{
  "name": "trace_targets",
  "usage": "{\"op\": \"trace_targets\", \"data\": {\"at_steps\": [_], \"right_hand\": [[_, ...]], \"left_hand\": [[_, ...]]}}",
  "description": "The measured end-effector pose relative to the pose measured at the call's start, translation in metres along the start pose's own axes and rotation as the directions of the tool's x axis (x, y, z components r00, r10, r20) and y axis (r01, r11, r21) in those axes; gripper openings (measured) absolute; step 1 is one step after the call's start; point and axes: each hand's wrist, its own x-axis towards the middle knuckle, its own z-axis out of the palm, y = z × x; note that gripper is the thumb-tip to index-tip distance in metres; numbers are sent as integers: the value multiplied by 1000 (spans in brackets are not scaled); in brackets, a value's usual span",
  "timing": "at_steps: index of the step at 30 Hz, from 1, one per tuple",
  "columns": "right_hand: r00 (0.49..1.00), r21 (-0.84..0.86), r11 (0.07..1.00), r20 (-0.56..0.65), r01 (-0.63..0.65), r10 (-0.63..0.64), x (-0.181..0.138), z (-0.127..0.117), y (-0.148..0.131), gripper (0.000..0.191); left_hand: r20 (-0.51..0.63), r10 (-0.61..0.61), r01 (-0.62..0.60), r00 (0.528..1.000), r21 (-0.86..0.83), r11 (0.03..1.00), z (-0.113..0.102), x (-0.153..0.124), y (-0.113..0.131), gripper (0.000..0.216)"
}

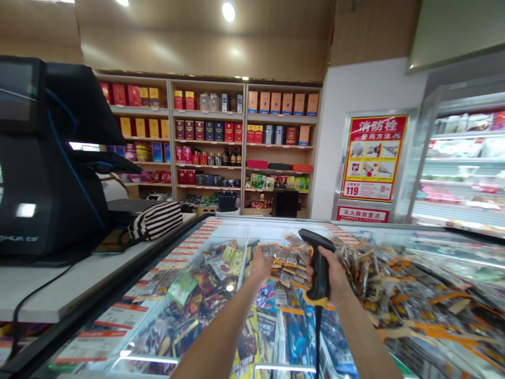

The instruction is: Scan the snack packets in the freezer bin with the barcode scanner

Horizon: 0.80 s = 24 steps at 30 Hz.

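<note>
My right hand (334, 271) is wrapped round the grip of a black handheld barcode scanner (320, 268) with yellow trim at its base. Its dark cord hangs straight down toward me. At the left edge of a small heap of clear-and-orange snack packets (290, 258) is my left hand (261, 265), its fingers closed on packets there, partly hidden. The heap lies on the glass top of a chest freezer (232, 225), and the scanner is just right of it. A bigger pile of similar packets (406, 295) spreads over the glass on the right.
Colourful frozen packs (197, 300) show through the glass. On the left counter (35, 295) stand a black cash register (47, 163) and a striped pouch (158, 220). Shelves of boxes (209, 131) line the back wall, beside a red fire-hydrant sign (374, 158) and a lit fridge (465, 158).
</note>
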Motion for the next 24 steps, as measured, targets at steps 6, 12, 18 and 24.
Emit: {"op": "trace_targets", "data": {"at_steps": [6,12,18,24], "right_hand": [[999,28,1000,54,6,-7,-2,4,0,22],[998,51,999,60,-2,-1,-4,6,-1,22],[992,-2,999,116,-50,50,-2,7,6,21],[979,-29,990,152,-134,137,-8,23,21,22]], "left_hand": [[76,70,-72,995,15,997,17,4,17,30],[-9,109,-109,994,23,994,19,15,18,30],[-250,-5,67,968,241,968,-91,20,-23,33],[-468,-148,375,871,440,816,-217,-26,-73,44]]}}
